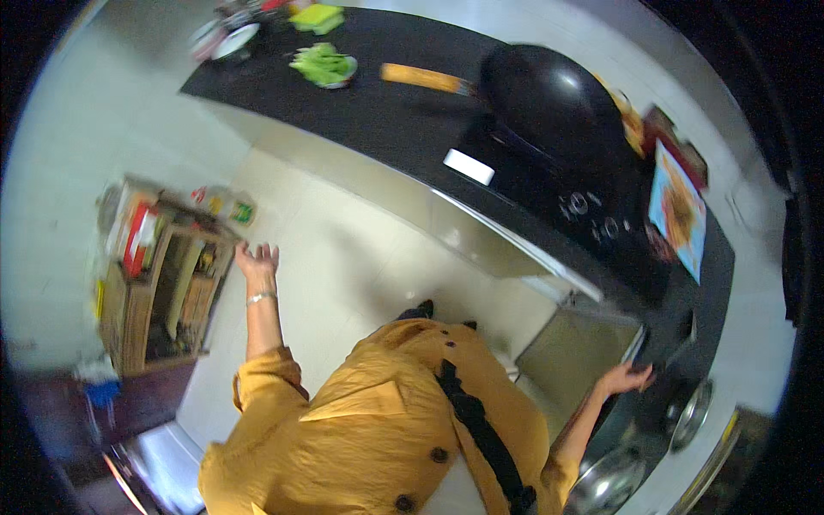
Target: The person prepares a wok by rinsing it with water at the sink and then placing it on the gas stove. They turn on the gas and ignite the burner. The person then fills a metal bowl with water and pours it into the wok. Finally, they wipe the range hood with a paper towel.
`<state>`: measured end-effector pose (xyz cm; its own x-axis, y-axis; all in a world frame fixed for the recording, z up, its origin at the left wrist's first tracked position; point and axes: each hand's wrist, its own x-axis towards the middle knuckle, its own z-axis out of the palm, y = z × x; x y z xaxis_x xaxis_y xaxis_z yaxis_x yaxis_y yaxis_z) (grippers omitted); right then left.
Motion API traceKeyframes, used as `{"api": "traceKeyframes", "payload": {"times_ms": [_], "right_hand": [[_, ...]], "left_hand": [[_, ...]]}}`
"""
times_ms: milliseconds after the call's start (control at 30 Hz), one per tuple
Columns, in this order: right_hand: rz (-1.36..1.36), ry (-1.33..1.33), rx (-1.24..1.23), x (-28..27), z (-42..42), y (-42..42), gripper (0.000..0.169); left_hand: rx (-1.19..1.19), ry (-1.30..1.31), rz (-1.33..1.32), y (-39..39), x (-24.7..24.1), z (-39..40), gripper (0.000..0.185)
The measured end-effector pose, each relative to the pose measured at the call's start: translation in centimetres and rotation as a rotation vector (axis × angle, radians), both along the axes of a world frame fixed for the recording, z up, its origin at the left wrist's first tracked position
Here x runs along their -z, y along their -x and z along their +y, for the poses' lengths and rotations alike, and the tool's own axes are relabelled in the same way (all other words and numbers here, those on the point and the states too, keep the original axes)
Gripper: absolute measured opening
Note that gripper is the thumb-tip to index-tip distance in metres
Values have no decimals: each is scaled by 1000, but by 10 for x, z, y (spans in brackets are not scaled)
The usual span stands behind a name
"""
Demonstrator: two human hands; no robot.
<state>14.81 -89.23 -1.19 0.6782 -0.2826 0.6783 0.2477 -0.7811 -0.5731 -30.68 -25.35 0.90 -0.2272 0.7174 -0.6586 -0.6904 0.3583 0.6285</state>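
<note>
My left hand (257,261) is held out over the pale floor with its fingers apart and nothing in it. It is nearest to a wooden shelf cabinet (136,309) and an oil bottle (232,205). At the lower right, my right hand (624,378) reaches to the edge of the dark counter (412,38), near a cabinet panel (579,354). Nothing shows in its slightly spread, blurred fingers; whether they touch the edge is unclear. A black wok (547,90) with a wooden handle (421,76) sits on the black hob (553,212).
A bowl of green vegetables (324,66), a white dish (235,42) and a yellow-green object (317,19) stand on the far counter. A white rectangular item (468,166) lies by the hob. A light-blue printed packet (679,212) and metal bowls (608,483) are at right.
</note>
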Motion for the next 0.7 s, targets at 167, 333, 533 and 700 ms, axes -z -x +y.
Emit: {"api": "traceKeyframes", "payload": {"times_ms": [167,333,533,700], "right_hand": [[98,-211,-139,-19,47,13,50],[141,-151,-43,-26,48,49,50],[236,-284,23,-15,53,72,54],[197,-279,126,-21,28,94,54]], "left_hand": [[350,330,-45,-69,33,-43,63],[744,235,-36,-145,21,-69,24],[1224,227,-221,-188,-7,-104,31],[1473,278,-327,-236,-15,-139,30]]}}
